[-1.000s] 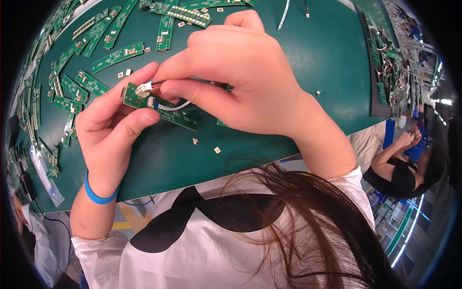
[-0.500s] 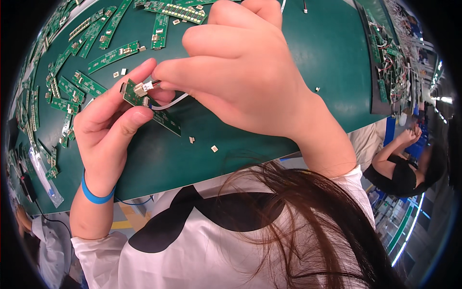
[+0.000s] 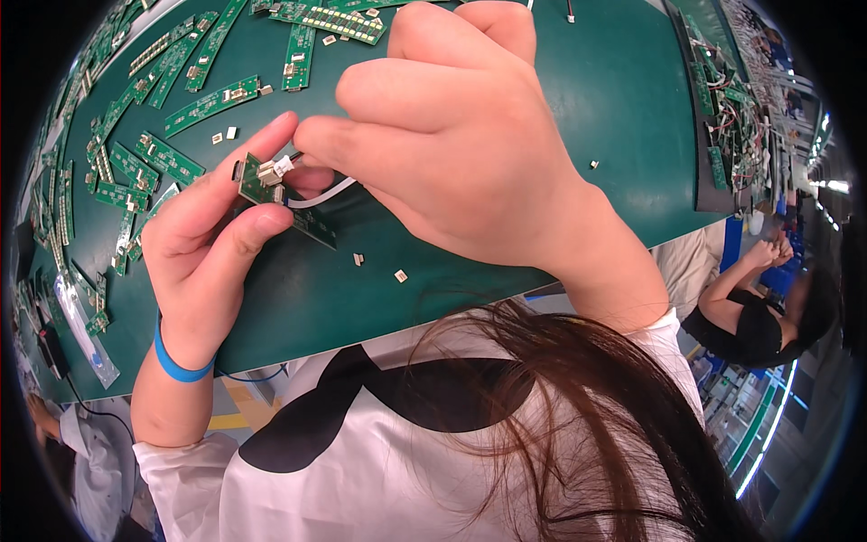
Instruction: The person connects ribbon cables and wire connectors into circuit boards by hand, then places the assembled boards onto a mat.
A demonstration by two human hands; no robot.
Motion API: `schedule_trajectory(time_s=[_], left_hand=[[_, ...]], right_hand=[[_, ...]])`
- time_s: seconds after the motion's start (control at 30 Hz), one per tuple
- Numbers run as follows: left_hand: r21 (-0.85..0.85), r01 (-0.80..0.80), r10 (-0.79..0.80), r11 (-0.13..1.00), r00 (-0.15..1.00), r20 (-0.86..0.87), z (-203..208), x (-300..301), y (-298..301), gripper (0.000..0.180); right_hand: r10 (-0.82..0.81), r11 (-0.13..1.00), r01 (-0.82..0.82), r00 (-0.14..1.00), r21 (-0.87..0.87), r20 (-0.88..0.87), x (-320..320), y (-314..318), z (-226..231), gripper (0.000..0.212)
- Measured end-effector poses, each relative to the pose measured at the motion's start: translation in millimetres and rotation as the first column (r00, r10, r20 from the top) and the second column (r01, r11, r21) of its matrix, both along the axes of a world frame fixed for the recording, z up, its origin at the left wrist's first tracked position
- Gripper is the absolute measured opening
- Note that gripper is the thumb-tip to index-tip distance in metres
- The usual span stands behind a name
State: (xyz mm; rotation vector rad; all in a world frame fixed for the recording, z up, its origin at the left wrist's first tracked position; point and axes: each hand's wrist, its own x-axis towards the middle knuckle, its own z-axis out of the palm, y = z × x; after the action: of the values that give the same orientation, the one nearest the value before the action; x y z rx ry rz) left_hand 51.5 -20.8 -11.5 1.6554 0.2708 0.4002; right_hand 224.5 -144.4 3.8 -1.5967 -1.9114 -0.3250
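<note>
My left hand (image 3: 203,235) pinches a narrow green circuit board (image 3: 312,226) between thumb and fingers, tilted above the table. Two pale connector sockets sit near the board's upper end. Closed around a thin cable, my right hand (image 3: 461,144) holds a small white plug (image 3: 281,167) by its wires, at the upper socket. Whether the plug is fully seated I cannot tell. A white cable (image 3: 325,193) runs from the lower socket up under my right hand, where its far part is hidden.
Many green circuit boards (image 3: 212,107) lie scattered at the left and back of the green table (image 3: 623,117). Small loose connectors (image 3: 401,276) dot its surface. A dark tray (image 3: 712,117) of wired boards is at the right. Co-workers sit at both sides, one with an arm (image 3: 736,280) showing.
The board has turned slightly in my left hand and its socket end has shifted a little right. My right hand has moved slightly, with the plug still at the upper socket.
</note>
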Motion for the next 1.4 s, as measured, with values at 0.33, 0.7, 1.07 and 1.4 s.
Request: schedule_trajectory(time_s=[0.33,0.7,1.07,1.4], left_hand=[[0.175,-0.014,0.015,0.984,1.000,-0.006,3,0,0,0.044],[0.334,-0.042,0.099,0.942,0.983,-0.156,1,-6,1,0.044],[0.413,-0.061,0.094,0.908,0.994,-0.060,5,-1,-6,0.045],[0.441,-0.078,0.120,0.894,0.990,-0.068,2,-8,-7,0.044]], right_hand=[[-0.019,0.999,0.015,0.995,0.051,0.098,-3,2,1,0.008],[-0.052,0.968,0.032,0.996,0.247,0.076,-7,9,-12,0.013],[0.019,0.977,-0.034,0.997,0.210,0.077,-7,7,-9,0.010],[0.076,0.990,-0.070,0.996,0.122,-0.042,-10,6,-7,0.010]])
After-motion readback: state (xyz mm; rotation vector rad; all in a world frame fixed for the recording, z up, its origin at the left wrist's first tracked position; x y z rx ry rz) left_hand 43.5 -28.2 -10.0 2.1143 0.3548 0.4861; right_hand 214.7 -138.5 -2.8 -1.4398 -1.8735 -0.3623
